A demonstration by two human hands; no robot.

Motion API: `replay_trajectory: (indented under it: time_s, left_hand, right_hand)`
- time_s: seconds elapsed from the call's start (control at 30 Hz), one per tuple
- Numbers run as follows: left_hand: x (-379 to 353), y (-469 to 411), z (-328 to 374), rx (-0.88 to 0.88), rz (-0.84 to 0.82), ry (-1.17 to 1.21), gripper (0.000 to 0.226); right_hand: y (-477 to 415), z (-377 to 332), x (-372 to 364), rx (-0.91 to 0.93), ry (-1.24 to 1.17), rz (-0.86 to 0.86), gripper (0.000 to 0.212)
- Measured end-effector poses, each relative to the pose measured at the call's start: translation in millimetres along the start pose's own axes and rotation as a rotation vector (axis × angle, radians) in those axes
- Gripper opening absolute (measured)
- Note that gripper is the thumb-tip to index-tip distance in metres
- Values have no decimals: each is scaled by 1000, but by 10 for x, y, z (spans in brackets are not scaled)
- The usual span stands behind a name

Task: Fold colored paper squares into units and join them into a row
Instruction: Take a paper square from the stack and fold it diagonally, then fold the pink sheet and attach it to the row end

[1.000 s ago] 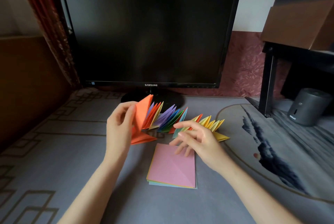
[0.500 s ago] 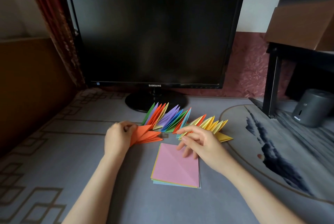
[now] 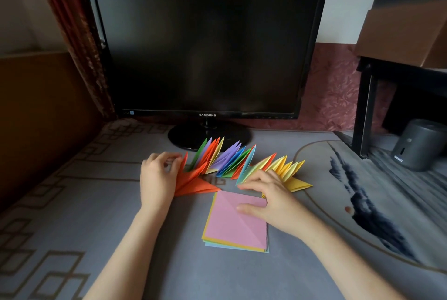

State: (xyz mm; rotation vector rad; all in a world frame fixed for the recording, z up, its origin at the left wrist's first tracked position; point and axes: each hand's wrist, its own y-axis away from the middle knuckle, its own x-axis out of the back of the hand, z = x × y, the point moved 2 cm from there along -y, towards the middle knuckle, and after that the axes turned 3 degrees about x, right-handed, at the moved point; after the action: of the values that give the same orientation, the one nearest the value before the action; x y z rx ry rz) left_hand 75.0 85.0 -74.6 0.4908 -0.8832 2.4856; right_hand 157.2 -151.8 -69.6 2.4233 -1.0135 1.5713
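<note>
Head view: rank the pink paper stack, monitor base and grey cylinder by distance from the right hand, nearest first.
1. pink paper stack, partly under the right hand.
2. monitor base, behind, leftward.
3. grey cylinder, far right.

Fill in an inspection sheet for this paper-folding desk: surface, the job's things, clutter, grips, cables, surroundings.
Surface: grey patterned desk mat, lying flat.
Job's things: row of folded units fanned upright in front of the monitor; orange units at its left end; stack of paper squares, pink on top, creased diagonally.
Clutter: grey cylinder at the right rear.
Grips: left hand seems to pinch the orange units; right hand open, over the stack's far right corner.
Cables: nothing seen.
Surroundings: dark monitor; cardboard box on a black stand; curtain at left.
</note>
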Motion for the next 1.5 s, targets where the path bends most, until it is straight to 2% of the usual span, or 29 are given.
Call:
replay_trajectory:
  time_s: [0.1,0.23,0.3,0.4,0.5,0.57,0.7,0.87,1.0,1.03,1.13,1.23,1.33,1.5]
  left_hand:
    - [65,46,182,-78,39,88,13]
    - [95,112,378,-144,-36,254,16]
    - [85,152,452,-201,-94,289,16]
    - [58,236,563,-248,-218,357,15]
    - [9,297,624,-259,-345,388,12]
    - [-22,322,638,-239,-411,412,10]
    - [-52,356,620,-107,-555,459,31]
    - [-117,379,605,-27,-671,367,28]
    - [-111,374,613,52,-676,460,15]
    - [-108,367,613,87,-664,500,13]
    - [-95,352,614,192,-636,597,9]
    - [-70,351,623,241,-651,664,6]
    - [-51,347,623,238,-666,688,6]
    - [-68,356,632,229,-717,684,3]
  right_hand:
    - [-5,0,-26,13,75,-25,57]
    - [-13,3,-26,-5,40,-6,55]
    - [-14,-10,-10,-3,12,18,47]
    - [-21,-45,17,9,-38,93,22]
    - [-22,-60,51,-49,-122,180,21]
    - [-14,-72,80,-81,-252,225,17]
    - [-2,-111,144,-85,-493,305,14]
    - [-19,-97,173,-106,-595,387,15]
    - [-20,-96,169,-53,-580,423,8]
    - [-15,-107,185,-17,-572,437,13]
    - [-1,-128,235,125,-495,401,56]
    - [2,-125,181,194,-285,278,74]
    - [1,-101,108,223,-127,235,63]
    - [-11,-92,175,182,-221,319,35]
